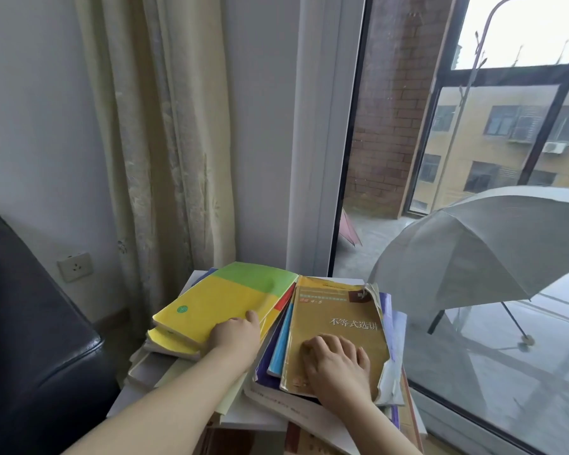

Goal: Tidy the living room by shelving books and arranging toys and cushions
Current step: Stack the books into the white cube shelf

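Observation:
Two untidy piles of books lie on a white shelf top point(135, 392) in front of me. The left pile is topped by a yellow and green book point(224, 297); my left hand point(235, 334) grips its near right edge, thumb on the cover. The right pile is topped by a worn ochre book point(335, 320) with a torn right edge. My right hand point(337, 362) rests flat on that cover, fingers spread. Under it show a blue book point(281, 343) and a purple one point(265, 366). More books sit below the shelf top.
A dark leather sofa arm point(37, 339) stands close on the left. A cream curtain point(158, 142) and a wall socket point(75, 267) are behind the piles. On the right is a glass door point(473, 159), with an open grey umbrella point(483, 251) beyond it.

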A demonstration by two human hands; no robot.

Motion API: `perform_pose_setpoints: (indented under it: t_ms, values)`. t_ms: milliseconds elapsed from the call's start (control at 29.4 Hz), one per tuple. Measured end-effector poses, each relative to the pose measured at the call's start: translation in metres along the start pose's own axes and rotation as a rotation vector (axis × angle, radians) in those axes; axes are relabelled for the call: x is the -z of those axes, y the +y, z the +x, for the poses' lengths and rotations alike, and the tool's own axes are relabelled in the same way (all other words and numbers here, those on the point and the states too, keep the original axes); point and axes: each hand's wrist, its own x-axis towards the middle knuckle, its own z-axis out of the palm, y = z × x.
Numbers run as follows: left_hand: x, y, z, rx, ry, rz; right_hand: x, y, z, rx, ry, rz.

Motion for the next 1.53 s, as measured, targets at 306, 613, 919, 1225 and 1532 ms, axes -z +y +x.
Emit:
perform_pose_setpoints:
  t_ms: [306,613,919,1225,1532]
  values:
    - [-0.003,-0.037,-0.013,0.04,0.261,-0.272,0.019,0.014,0.009,-0.053,-0.152,0.304]
    - [0.088,-0.07,-0.02,0.557,0.444,-2.083,0.037,0.025,0.011,-0.244,0.091,0.935]
    - [0.034,0.016,-0.011,0.556,0.063,-1.89,0.078,0.052,0.01,-0.491,0.268,1.378]
    - [0.002,0.057,-0.017,0.209,-0.16,-0.68,0.034,0.051,0.016,-0.321,-0.062,0.442]
    - [0.028,0.032,-0.011,0.02,-0.5,-0.907,0.024,0.057,0.012,-0.244,-0.071,0.222]
